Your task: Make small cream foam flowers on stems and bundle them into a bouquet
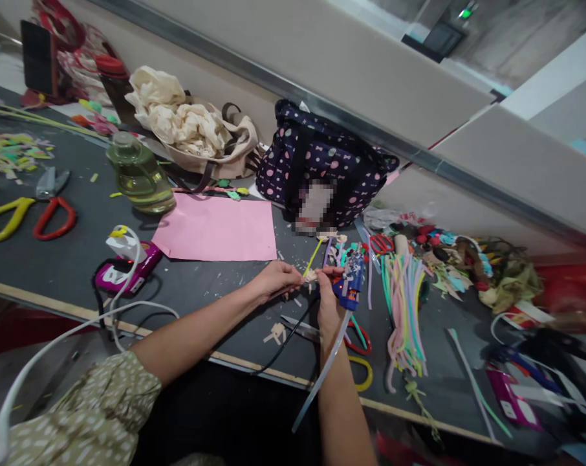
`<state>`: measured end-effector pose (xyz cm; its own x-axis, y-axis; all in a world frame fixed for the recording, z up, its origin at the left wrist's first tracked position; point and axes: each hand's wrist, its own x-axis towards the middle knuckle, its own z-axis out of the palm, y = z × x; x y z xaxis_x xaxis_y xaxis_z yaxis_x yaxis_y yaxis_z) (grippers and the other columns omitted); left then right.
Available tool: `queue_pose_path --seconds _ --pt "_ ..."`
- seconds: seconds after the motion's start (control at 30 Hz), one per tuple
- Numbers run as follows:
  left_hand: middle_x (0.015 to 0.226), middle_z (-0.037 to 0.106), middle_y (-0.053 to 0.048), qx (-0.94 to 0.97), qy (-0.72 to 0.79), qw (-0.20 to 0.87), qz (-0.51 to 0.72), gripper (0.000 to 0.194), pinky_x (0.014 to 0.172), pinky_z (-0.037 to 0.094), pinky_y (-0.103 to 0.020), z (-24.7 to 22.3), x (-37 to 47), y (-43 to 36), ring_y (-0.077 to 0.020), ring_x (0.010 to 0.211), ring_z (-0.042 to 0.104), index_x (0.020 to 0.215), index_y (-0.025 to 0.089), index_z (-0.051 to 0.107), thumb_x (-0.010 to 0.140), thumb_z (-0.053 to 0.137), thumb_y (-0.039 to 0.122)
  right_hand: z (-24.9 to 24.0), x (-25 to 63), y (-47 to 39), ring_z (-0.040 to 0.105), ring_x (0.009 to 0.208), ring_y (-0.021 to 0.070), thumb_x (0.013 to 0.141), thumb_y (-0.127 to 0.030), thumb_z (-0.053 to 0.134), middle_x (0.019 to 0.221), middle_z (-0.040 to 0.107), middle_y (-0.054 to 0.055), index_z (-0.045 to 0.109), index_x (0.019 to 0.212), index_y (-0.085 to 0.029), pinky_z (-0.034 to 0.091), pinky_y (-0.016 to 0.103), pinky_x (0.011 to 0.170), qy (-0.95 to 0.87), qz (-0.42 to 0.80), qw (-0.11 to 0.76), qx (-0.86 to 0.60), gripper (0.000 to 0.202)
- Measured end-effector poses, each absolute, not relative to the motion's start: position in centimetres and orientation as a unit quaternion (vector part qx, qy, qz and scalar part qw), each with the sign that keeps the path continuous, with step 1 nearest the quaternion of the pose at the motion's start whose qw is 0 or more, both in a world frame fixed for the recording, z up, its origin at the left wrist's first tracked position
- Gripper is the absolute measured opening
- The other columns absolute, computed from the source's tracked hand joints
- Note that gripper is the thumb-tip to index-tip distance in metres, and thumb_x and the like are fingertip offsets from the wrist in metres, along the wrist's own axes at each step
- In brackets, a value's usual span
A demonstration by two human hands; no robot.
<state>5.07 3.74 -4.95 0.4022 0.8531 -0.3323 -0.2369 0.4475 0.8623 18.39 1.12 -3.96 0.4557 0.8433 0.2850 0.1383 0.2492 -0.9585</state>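
Right now, left hand (284, 279): fingers pinched narrow at the lower end of a thin yellow-green stem (313, 257) | right hand (328, 294): fingers closed on a small beige piece (311, 277) just beside it, blue glue gun (352, 285) against this hand | both above the dark grey worktop (200, 278), pink paper sheet (220, 226) lying beyond the left, red-and-yellow-handled scissors (300, 327) near the right wrist

The left sleeve (96, 404) is of olive green cloth, it has many small white spots, and it makes loose folds.
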Motion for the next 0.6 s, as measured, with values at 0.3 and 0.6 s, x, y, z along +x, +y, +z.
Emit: queue_pose_path --seconds 0.3,0.6 --pt "0.051 0.056 0.000 0.370 0.402 0.758 0.357 0.014 0.039 0.037 -0.019 -4.41 5.03 3.57 -0.0075 0.041 0.046 0.063 0.013 0.066 0.061 0.070 0.026 -3.81 18.08 0.81 0.061 0.090 0.0187 0.073 -0.027 0.065 0.082 0.063 0.002 0.057 0.089 -0.017 0.048 0.036 0.085 -0.481 0.221 0.630 -0.568 0.021" --pt "0.050 0.056 0.000 0.383 0.403 0.753 0.351 0.016 0.041 0.037 -0.019 -4.39 4.98 3.54 -0.0068 0.040 0.047 0.063 0.011 0.065 0.061 0.071 0.025 -3.89 18.10 0.57 0.062 0.095 0.0219 0.074 -0.031 0.066 0.079 0.063 0.001 0.057 0.085 -0.017 0.045 0.043 0.092 -0.509 0.147 0.618 -0.581 0.019"
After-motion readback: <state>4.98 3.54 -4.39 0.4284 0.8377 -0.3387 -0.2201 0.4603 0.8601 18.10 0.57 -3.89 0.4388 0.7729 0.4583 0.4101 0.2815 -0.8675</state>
